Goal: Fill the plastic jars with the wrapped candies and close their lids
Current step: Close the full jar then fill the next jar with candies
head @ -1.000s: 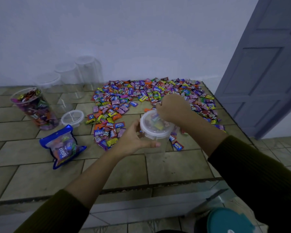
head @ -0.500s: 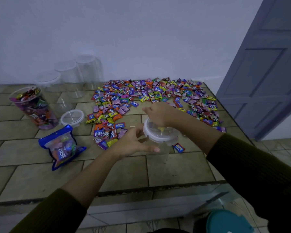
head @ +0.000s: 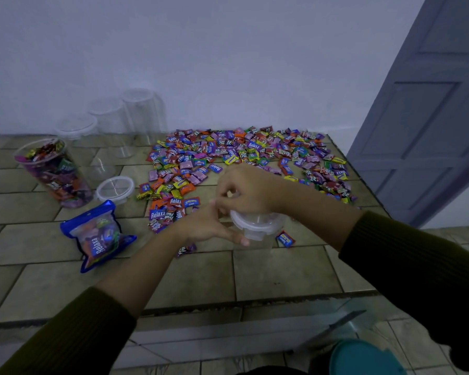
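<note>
A clear plastic jar (head: 257,238) with a white-rimmed lid (head: 257,223) stands on the tiled counter, just in front of the pile of wrapped candies (head: 241,155). My left hand (head: 206,226) grips the jar from its left side, with a digit along the near wall under the rim. My right hand (head: 244,190) hovers over the lid, its fingers curled on the lid's far left edge. I see no candy inside this jar. At the left stands an uncovered jar full of candies (head: 54,174), with a loose lid (head: 115,186) beside it.
Three empty clear jars (head: 109,123) stand along the back wall. A blue Relaxa candy bag (head: 99,236) lies at the front left. The counter's front edge (head: 228,301) runs below my arms, with a teal lid (head: 363,358) beneath it. A grey door (head: 431,117) stands at the right.
The jar tilted upright and came slightly nearer with my left hand. My right hand moved from the lid's far right side to its far left edge.
</note>
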